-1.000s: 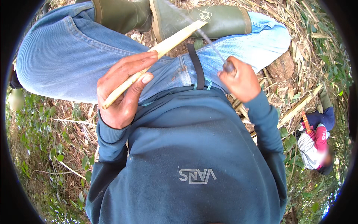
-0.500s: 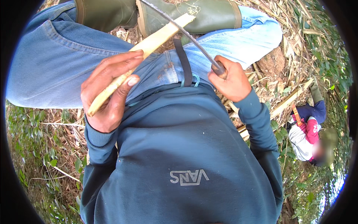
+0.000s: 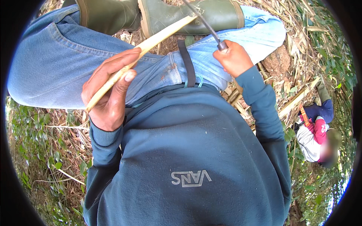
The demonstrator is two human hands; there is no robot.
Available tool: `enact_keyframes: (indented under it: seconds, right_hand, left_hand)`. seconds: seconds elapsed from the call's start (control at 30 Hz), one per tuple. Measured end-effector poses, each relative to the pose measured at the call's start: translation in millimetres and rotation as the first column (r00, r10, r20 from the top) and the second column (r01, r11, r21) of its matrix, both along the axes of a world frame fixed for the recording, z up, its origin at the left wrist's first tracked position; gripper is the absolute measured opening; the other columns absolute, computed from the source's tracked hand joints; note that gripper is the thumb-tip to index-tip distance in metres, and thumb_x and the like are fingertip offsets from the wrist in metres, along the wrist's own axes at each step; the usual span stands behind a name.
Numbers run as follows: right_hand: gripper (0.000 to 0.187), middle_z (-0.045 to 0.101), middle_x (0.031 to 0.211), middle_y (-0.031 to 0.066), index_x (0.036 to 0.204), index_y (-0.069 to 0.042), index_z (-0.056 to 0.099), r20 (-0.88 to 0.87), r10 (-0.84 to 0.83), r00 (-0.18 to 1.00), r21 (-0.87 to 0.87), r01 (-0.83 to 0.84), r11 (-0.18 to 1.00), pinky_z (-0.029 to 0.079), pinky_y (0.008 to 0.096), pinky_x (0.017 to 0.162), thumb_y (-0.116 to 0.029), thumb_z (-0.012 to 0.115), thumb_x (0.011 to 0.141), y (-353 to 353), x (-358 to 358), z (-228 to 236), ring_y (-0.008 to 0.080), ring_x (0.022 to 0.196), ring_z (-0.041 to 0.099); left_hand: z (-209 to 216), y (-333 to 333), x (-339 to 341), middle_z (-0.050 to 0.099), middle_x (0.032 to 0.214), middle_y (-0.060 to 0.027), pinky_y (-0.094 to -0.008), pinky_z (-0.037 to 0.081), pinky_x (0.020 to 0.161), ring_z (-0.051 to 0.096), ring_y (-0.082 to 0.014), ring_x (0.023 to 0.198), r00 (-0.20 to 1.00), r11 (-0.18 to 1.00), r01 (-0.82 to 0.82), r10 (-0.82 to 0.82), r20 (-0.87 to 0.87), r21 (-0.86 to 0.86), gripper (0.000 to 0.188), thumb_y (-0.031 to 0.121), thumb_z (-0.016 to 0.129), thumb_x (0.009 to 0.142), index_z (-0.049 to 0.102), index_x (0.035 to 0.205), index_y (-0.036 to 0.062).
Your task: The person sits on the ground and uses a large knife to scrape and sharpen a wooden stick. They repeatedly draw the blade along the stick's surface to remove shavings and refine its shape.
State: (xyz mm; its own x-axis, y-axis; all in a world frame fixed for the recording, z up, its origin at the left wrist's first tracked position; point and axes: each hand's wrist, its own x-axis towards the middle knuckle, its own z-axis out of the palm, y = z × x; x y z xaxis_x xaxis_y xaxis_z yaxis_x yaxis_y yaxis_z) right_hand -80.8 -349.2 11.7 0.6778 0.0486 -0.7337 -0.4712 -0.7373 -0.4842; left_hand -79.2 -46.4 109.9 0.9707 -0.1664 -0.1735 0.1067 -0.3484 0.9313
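Observation:
My left hand (image 3: 107, 92) grips a pale, peeled stick (image 3: 160, 38) between thumb and fingers, its near end resting across the palm. The stick slants up to the right, and its far tip is level with the boots. Closed around a handle, my right hand (image 3: 236, 58) holds a knife with a long, narrow, dark blade (image 3: 206, 25). The blade points up and left, crossing close to the stick's far tip; whether they touch I cannot tell. The knife's upper end runs past the frame edge.
Green rubber boots (image 3: 188, 19) and jeans-clad legs (image 3: 75, 64) surround the work. A dark strap (image 3: 185, 62) hangs at my waist. Dry leaves and split stalks (image 3: 298, 98) litter the ground, with a brown rock (image 3: 277, 60) at right. Farther right, another person (image 3: 315, 132) sits among plants.
My right hand has moved up and slightly right, carrying the knife blade from across the stick to its far tip. The stick's far end has dipped slightly; my left hand keeps its hold.

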Motion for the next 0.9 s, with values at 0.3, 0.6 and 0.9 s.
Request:
enact_keyframes:
  seconds: [0.3,0.6,0.9]
  right_hand:
    - [0.023,0.051,0.059,0.0139,0.079,0.000,0.056,0.142,-0.017,0.990,0.261,-0.021,0.965,0.042,0.0384,0.055,-0.021,0.065,0.079,27.0,-24.2,49.9,0.0224,0.054,0.049]
    - [0.024,0.051,0.061,0.0144,0.081,0.002,0.055,0.078,-0.015,0.997,0.224,-0.003,0.975,0.044,0.0396,0.059,-0.021,0.064,0.080,8.1,-16.6,31.2,0.0260,0.056,0.050]
    - [0.026,0.046,0.056,0.0121,0.078,0.000,0.054,0.112,-0.017,0.994,0.170,-0.003,0.985,0.042,0.0427,0.055,-0.024,0.064,0.080,9.9,-9.0,16.6,0.0250,0.052,0.050]
  left_hand:
    - [-1.2,-8.6,-8.2,0.068,0.112,-0.0231,-0.0364,0.056,0.093,0.068,-0.0280,0.104,0.986,0.987,-0.154,0.151,-0.068,-0.041,0.025,0.005,0.061,0.095,0.064,0.115,-0.0099]
    - [-3.6,-13.4,-5.8,0.067,0.112,-0.0266,-0.0385,0.057,0.090,0.068,-0.0316,0.103,0.977,0.978,-0.206,0.203,-0.059,-0.041,0.029,0.010,0.060,0.097,0.063,0.116,-0.0117]
    - [-4.2,-13.9,-5.7,0.067,0.111,-0.0270,-0.0383,0.059,0.087,0.069,-0.0317,0.100,0.976,0.977,-0.213,0.212,-0.052,-0.021,0.028,0.010,0.060,0.097,0.063,0.116,-0.0117]
